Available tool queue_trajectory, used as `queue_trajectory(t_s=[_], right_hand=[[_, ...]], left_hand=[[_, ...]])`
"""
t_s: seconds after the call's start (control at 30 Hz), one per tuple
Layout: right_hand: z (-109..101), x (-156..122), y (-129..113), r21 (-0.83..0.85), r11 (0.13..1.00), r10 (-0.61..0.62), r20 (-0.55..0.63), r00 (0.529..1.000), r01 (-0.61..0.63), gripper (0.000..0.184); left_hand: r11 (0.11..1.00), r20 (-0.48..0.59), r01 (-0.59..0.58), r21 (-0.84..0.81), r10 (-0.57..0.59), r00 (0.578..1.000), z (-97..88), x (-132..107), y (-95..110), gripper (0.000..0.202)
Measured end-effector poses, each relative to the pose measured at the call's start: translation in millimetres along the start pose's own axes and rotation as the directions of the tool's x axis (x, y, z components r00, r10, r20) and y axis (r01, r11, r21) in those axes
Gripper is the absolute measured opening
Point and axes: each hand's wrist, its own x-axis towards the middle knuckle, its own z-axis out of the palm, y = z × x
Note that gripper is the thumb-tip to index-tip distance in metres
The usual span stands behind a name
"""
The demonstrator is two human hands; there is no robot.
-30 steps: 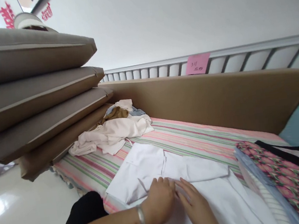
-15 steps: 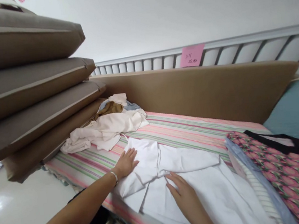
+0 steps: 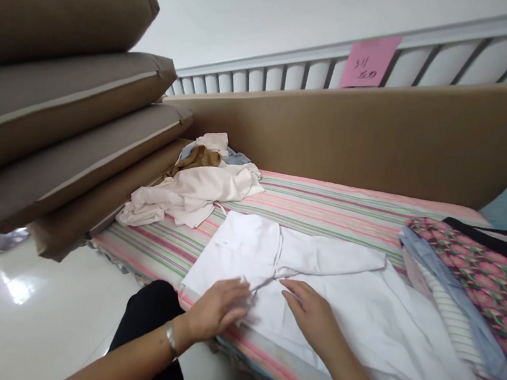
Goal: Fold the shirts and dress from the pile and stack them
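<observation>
White garment [image 3: 359, 300] laid out lower centre, left hand [image 3: 222, 308] blurred by its near edge, grip unclear, right hand [image 3: 312, 315] loosely spread over it, striped sheet [image 3: 330, 208] beneath.

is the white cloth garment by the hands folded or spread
Partly folded: a long flap lies across the white cloth garment, whose rest is spread out.
</observation>
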Motion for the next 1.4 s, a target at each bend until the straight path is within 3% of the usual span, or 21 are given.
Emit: queue_trajectory(t_s=[0.07,0.13,0.27,0.37,0.47,0.53,0.63,0.7,0.8,0.9,0.97,1.03,1.1,1.17,1.23,1.3,1.37,1.4], right_hand=[[-0.1,-0.9,-1.8,0.007,1.0,-0.005,-0.007,1.0,0.005,0.036],[-0.5,-0.9,-2.8,0.011,1.0,-0.008,-0.035,0.999,0.009,0.035],[-3.6,-1.8,-6.8,0.022,1.0,-0.019,-0.145,0.989,0.022,0.034],[-5.2,-11.0,-16.1,0.057,0.998,-0.003,-0.221,0.975,0.017,0.033],[1.8,-30.0,-29.4,0.181,0.978,0.147,-0.24,0.96,-0.105,0.033],[12.9,-43.5,-37.0,0.357,0.897,0.333,-0.158,0.93,-0.26,0.037],[32.0,-55.2,-43.5,0.639,0.646,0.543,-0.002,0.84,-0.416,0.052],[40.5,-53.6,-45.5,0.748,0.512,0.608,0.031,0.794,-0.422,0.061],[45.3,-38.2,-49.3,0.813,0.393,0.643,0.092,0.76,-0.431,0.071],[51.1,-17.2,-55.4,0.82,0.3,0.652,0.197,0.732,-0.488,0.077],[60.2,-6.9,-57.7,0.809,0.314,0.632,0.212,0.746,-0.496,0.077],[70.5,-2.3,-55.6,0.773,0.392,0.611,0.186,0.769,-0.499,0.074],[75.4,-2.1,-48.8,0.673,0.485,0.637,0.166,0.753,-0.559,0.068],[70.2,-1.7,-40.3,0.541,0.562,0.685,0.118,0.719,-0.625,0.06],[55.7,3.7,-34.3,0.461,0.63,0.697,0.017,0.717,-0.625,0.051],[37.5,16.9,-33.1,0.445,0.691,0.67,-0.099,0.736,-0.569,0.046],[22.0,37.3,-35.3,0.442,0.733,0.637,-0.178,0.75,-0.517,0.045],[16.5,49.4,-36.4,0.437,0.743,0.631,-0.201,0.75,-0.508,0.046]], left_hand=[[0.983,0.037,-0.143,-0.115,0.148,0.988,-5.7,-24.5,17.9,0.041],[0.973,0.018,-0.182,-0.142,0.186,0.982,-8.6,-42.9,26.0,0.043],[0.997,-0.142,0.046,0.063,-0.037,0.989,-3.5,-53.5,8.9,0.051],[0.979,-0.091,0.119,0.166,-0.105,0.99,0.2,-43.4,-9.9,0.046],[0.978,-0.034,0.088,0.188,-0.083,0.996,0.7,-30.5,-17.5,0.038],[0.984,-0.024,0.059,0.17,-0.056,0.998,1.4,-24.3,-20.0,0.032],[0.994,-0.056,0.067,0.088,-0.063,0.996,3.6,-17.8,-25.8,0.015],[0.99,-0.114,0.138,0.0,-0.137,0.984,4.7,-14.1,-29.6,0.005],[0.972,-0.226,0.22,-0.086,-0.234,0.946,6.5,-9.0,-30.8,0.005],[0.971,-0.299,0.239,-0.011,-0.231,0.926,15.3,-4.5,-28.6,0.01],[0.969,-0.241,0.23,0.086,-0.204,0.949,25.4,-1.6,-27.5,0.016],[0.967,-0.133,0.202,0.158,-0.182,0.974,33.9,0.7,-26.1,0.016],[0.968,-0.054,0.184,0.172,-0.177,0.983,35.9,2.1,-22.9,0.011],[0.975,-0.008,0.191,0.115,-0.191,0.982,29.3,3.9,-17.8,0.02],[0.978,0.088,0.208,-0.024,-0.205,0.975,16.3,8.9,-13.2,0.034],[0.941,0.258,0.217,-0.26,-0.149,0.955,2.0,19.6,-12.4,0.039],[0.815,0.374,0.242,-0.526,-0.033,0.927,-8.8,36.3,-18.3,0.039],[0.73,0.373,0.253,-0.635,0.003,0.928,-11.9,46.2,-23.9,0.038]])
